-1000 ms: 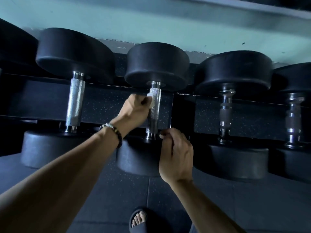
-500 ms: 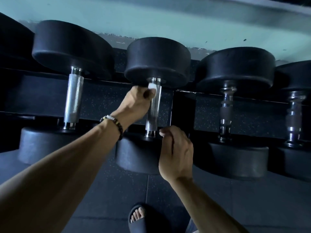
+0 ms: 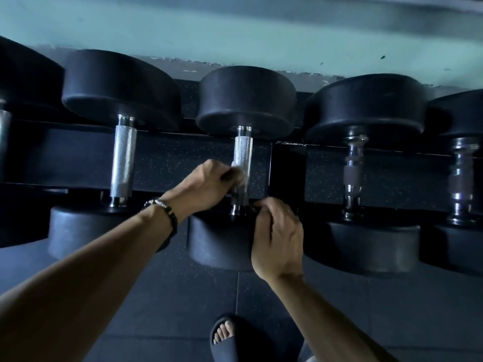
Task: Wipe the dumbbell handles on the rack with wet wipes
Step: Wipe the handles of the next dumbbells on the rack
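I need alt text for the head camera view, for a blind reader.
A left hand rubs a white wet wipe on the middle dumbbell handle of a rack, while the right hand rests near its lower end.

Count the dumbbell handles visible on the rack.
5. One cut off at the far left edge, one knurled left of centre, the centre one being wiped, and two ringed ones on the right. More may lie outside the frame.

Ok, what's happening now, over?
Left hand holds wipe on the middle dumbbell handle. Right hand curled beside its lower end. Nothing blocking.
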{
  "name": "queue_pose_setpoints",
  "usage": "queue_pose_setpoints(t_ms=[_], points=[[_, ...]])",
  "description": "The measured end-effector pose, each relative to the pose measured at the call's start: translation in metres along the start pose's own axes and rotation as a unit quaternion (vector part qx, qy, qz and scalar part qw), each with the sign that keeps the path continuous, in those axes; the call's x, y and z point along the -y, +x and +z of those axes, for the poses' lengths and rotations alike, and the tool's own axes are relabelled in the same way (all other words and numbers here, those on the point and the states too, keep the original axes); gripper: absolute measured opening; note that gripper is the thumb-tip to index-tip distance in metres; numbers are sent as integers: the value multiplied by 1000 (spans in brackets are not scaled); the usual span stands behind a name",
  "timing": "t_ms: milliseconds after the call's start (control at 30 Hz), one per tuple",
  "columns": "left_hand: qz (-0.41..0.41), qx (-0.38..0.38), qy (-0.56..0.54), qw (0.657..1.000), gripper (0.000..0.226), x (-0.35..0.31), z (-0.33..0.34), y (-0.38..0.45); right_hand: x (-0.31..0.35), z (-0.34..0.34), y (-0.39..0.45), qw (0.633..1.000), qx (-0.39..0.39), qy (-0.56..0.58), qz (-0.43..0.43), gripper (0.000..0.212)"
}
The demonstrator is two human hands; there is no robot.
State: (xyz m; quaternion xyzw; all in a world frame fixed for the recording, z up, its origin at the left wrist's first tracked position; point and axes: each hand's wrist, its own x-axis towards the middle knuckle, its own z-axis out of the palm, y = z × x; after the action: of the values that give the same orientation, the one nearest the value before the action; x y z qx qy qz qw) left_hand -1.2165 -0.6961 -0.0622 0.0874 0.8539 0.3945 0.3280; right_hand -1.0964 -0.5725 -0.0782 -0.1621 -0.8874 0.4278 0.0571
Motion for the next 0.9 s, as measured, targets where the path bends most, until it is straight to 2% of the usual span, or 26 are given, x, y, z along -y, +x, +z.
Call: queue_pose_setpoints(t_ms=[100,167,267,300,333,433,467,600,667,833,900], points=[[-5,-89,-22,996,42,-10,-1,21,0,1,0,1000,0,-1,5,39],[-18,-49,14,999,47,-2,-1,19,0,1,0,1000,8,-3,10,38],[-57,92,87,990,44,18,2,-2,-1,0,0,1000,3,-2,1,36],[-59,112,96,987,42,19,2,-5,0,0,0,1000,3,-3,2,36],[-49,103,91,989,40,16,1,-4,0,0,0,1000,5,-6,1,36],[-27,10,21,999,36,3,-6,10,1,0,0,1000,10,-4,11,39],[-21,8,31,999,34,3,-9,12,0,1,0,1000,11,0,16,40],[-55,148,154,975,22,18,-8,-4,-1,0,0,1000,9,1,11,37],[-44,145,153,977,19,18,-7,-4,1,0,1,1000,10,1,11,36],[-58,60,56,995,19,17,-1,9,0,1,-1,1000,11,3,16,38],[-70,91,83,990,25,20,0,5,-2,1,-2,999,-2,-11,30,39]])
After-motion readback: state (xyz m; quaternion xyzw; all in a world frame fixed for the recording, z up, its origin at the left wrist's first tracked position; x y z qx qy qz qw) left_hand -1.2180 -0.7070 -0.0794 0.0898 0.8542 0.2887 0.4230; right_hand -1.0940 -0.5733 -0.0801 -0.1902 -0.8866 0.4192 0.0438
